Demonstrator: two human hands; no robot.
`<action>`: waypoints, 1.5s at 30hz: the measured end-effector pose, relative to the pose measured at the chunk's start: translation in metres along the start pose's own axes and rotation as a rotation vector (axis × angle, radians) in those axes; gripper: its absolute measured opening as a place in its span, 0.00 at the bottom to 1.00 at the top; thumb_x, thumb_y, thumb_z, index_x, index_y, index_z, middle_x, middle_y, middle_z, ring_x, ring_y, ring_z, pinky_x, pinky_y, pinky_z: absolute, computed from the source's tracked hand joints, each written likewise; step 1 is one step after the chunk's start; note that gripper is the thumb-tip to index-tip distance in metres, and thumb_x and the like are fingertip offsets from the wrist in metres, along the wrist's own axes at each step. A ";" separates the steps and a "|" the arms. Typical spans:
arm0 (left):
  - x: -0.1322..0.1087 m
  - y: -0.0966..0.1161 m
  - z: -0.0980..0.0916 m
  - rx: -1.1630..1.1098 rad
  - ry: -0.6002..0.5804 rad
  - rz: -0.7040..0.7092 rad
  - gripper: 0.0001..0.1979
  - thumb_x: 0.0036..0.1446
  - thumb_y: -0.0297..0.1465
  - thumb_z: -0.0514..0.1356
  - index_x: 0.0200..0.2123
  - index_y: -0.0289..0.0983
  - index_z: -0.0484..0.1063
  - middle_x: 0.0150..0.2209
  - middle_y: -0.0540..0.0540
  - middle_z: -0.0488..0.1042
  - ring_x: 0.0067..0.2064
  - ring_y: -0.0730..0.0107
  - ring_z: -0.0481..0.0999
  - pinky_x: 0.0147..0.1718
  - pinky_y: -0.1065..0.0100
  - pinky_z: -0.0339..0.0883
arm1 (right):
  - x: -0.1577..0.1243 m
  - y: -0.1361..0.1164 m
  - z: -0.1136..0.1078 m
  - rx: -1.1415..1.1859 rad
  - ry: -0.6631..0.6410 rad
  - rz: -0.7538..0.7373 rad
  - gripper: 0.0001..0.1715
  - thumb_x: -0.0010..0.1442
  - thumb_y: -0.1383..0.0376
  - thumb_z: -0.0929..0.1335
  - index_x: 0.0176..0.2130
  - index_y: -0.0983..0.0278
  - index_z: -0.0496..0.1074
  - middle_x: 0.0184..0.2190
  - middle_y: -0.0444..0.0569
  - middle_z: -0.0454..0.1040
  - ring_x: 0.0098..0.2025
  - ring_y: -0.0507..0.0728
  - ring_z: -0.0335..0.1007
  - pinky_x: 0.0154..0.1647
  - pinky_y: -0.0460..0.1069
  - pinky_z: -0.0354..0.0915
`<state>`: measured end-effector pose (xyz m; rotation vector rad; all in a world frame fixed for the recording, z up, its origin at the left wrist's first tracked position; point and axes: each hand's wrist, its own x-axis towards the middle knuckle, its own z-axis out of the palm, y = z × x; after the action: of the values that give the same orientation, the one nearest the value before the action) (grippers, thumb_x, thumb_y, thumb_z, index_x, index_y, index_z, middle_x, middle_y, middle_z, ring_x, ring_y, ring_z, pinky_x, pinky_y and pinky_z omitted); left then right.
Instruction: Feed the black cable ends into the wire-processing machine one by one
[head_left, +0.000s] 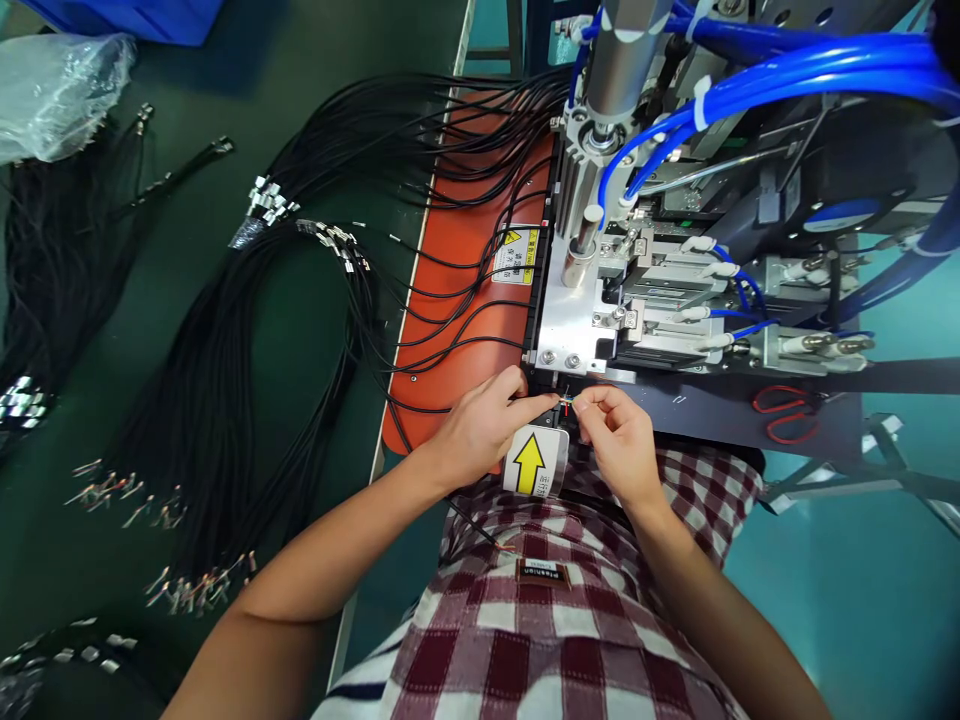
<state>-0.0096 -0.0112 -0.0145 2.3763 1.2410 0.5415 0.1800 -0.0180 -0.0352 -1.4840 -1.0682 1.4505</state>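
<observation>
The right hand (pixel 621 440) pinches fine coloured wires (pixel 568 401) between thumb and index finger. The wires lie at the front edge of the machine (pixel 574 325), just above the yellow arrow label (pixel 534 462). The left hand (pixel 484 422) extends its index finger to the same wires; whether it grips them cannot be determined. Black cables (pixel 480 265) cross the orange plate (pixel 457 335) beside the dark green tabletop (pixel 300 40).

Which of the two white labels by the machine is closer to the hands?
The label with the big yellow arrow, right beside the left hand. The other label, with a small yellow triangle, lies farther off on the orange board.
</observation>
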 end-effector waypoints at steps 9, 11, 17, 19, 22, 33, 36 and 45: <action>-0.001 -0.001 0.001 0.074 -0.017 0.025 0.16 0.66 0.32 0.48 0.52 0.40 0.71 0.34 0.46 0.65 0.35 0.68 0.67 0.31 0.70 0.66 | -0.004 0.007 0.004 -0.115 0.045 -0.085 0.09 0.60 0.60 0.66 0.31 0.62 0.67 0.21 0.40 0.62 0.21 0.50 0.55 0.22 0.46 0.54; 0.000 -0.001 0.001 0.080 -0.006 0.048 0.16 0.66 0.31 0.48 0.51 0.39 0.71 0.33 0.46 0.66 0.35 0.68 0.67 0.31 0.69 0.66 | -0.003 0.006 0.003 -0.088 0.037 -0.049 0.09 0.59 0.59 0.66 0.31 0.62 0.67 0.20 0.39 0.61 0.20 0.50 0.54 0.20 0.46 0.52; 0.001 -0.002 0.000 0.039 0.023 0.079 0.15 0.65 0.30 0.49 0.49 0.36 0.72 0.33 0.45 0.66 0.34 0.68 0.68 0.30 0.69 0.66 | -0.004 0.003 -0.005 -0.103 0.036 -0.039 0.11 0.58 0.58 0.68 0.35 0.64 0.71 0.24 0.43 0.67 0.22 0.50 0.59 0.23 0.46 0.57; 0.001 -0.003 0.000 0.029 0.015 0.064 0.15 0.65 0.31 0.49 0.49 0.38 0.72 0.33 0.45 0.66 0.35 0.68 0.68 0.31 0.69 0.67 | -0.004 0.003 -0.006 -0.144 0.066 -0.093 0.10 0.58 0.59 0.69 0.36 0.64 0.72 0.25 0.44 0.69 0.24 0.51 0.60 0.24 0.47 0.59; 0.001 -0.003 0.000 0.025 -0.001 0.050 0.15 0.65 0.31 0.49 0.50 0.39 0.72 0.34 0.46 0.66 0.35 0.68 0.68 0.31 0.70 0.67 | -0.005 0.004 -0.002 -0.181 0.089 -0.141 0.08 0.59 0.60 0.68 0.34 0.63 0.71 0.24 0.43 0.68 0.24 0.51 0.59 0.24 0.46 0.58; 0.001 -0.001 0.000 0.034 0.028 0.096 0.15 0.65 0.28 0.50 0.50 0.34 0.72 0.33 0.44 0.66 0.34 0.67 0.68 0.31 0.69 0.66 | 0.001 0.004 -0.003 -0.058 0.022 0.066 0.11 0.57 0.58 0.68 0.31 0.65 0.70 0.16 0.38 0.60 0.18 0.49 0.52 0.18 0.45 0.51; 0.001 -0.002 0.001 0.029 0.029 0.089 0.14 0.64 0.28 0.51 0.50 0.35 0.72 0.33 0.45 0.66 0.35 0.68 0.68 0.31 0.69 0.66 | 0.000 0.001 -0.004 -0.091 0.055 0.034 0.13 0.58 0.57 0.68 0.34 0.65 0.71 0.18 0.39 0.62 0.18 0.49 0.52 0.18 0.45 0.51; 0.001 -0.002 0.002 0.036 0.029 0.073 0.15 0.65 0.28 0.50 0.50 0.37 0.71 0.33 0.46 0.66 0.34 0.69 0.67 0.31 0.70 0.66 | -0.006 -0.001 0.006 -0.315 0.148 -0.280 0.06 0.60 0.63 0.68 0.33 0.64 0.72 0.21 0.42 0.65 0.23 0.50 0.56 0.25 0.46 0.56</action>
<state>-0.0093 -0.0095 -0.0169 2.4603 1.1903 0.5829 0.1739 -0.0236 -0.0329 -1.5545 -1.3952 0.9959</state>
